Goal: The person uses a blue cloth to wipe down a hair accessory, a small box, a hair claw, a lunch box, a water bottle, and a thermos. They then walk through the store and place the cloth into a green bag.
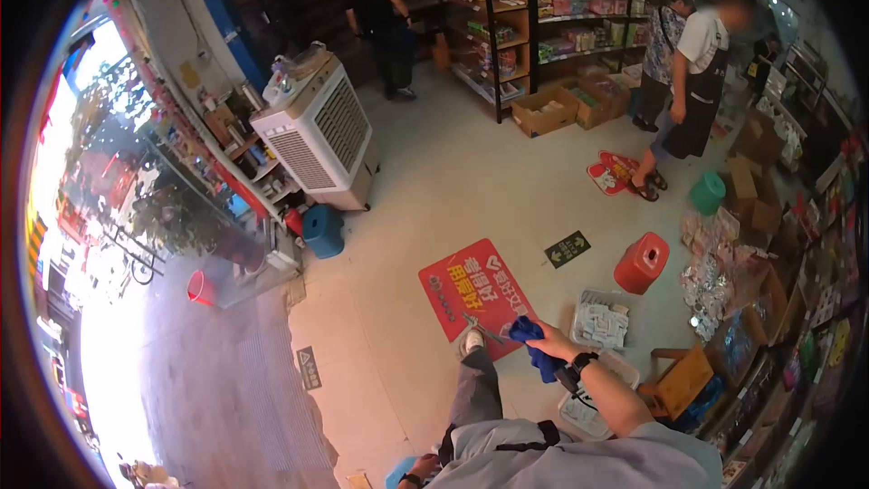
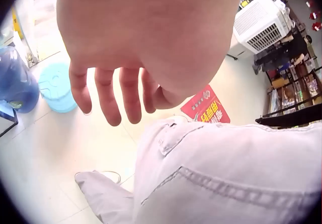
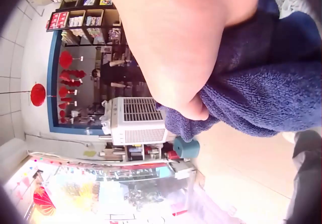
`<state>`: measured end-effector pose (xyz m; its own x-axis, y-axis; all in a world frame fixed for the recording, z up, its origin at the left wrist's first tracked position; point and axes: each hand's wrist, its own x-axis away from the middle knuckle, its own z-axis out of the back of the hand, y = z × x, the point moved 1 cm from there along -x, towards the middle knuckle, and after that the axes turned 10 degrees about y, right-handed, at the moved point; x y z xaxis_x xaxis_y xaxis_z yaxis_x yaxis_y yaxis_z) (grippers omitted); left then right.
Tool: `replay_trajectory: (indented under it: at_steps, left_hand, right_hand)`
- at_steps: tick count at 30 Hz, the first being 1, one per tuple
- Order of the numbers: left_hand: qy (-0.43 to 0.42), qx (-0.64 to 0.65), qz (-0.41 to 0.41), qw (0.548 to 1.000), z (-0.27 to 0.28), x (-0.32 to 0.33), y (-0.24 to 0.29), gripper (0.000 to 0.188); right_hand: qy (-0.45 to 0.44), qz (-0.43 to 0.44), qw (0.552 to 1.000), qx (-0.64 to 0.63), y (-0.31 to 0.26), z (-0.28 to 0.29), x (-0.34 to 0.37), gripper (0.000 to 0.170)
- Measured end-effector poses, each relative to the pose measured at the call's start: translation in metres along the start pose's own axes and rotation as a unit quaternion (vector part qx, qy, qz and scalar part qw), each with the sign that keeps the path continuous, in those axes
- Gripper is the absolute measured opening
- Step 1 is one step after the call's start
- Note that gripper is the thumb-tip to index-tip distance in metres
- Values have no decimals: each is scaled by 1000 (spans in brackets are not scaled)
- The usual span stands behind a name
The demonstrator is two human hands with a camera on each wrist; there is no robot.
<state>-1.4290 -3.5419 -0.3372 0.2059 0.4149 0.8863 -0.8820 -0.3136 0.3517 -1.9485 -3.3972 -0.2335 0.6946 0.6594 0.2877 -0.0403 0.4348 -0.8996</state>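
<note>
The right hand (image 1: 552,342) grips a bunched dark blue cloth (image 1: 534,335) out in front of the body, above the edge of a red floor mat (image 1: 475,294). In the right wrist view the hand (image 3: 176,48) has its thumb pressed on the towel-like cloth (image 3: 261,98), whose folds hang past it; the other fingers are hidden. The left hand (image 1: 424,466) is low at the body's side. In the left wrist view that hand (image 2: 146,48) hangs with loosely bent fingers beside the grey trousers (image 2: 226,168), holding nothing.
Ahead on the left stand an air cooler (image 1: 317,131) and a blue stool (image 1: 322,232). To the right are a red stool (image 1: 642,263), a white basket (image 1: 579,308), a wooden stool (image 1: 683,382) and loaded shelves. Several people stand farther back near shelves and cartons (image 1: 545,113).
</note>
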Motion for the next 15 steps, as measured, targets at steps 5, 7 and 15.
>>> replay_trajectory:
  at_steps: [5,7,15]
  left_hand:
    - [-121,-294,-206,925,75,-207,150,27]
    - [-10,-125,-54,991,89,-198,308,29]
    - [64,-64,-425,901,92,-306,767,23]
  right_hand:
    - [70,-225,937,258,107,59,-16,60]
    - [28,-269,903,334,79,84,-6,59]
    - [146,-427,892,-25,173,109,-84,48]
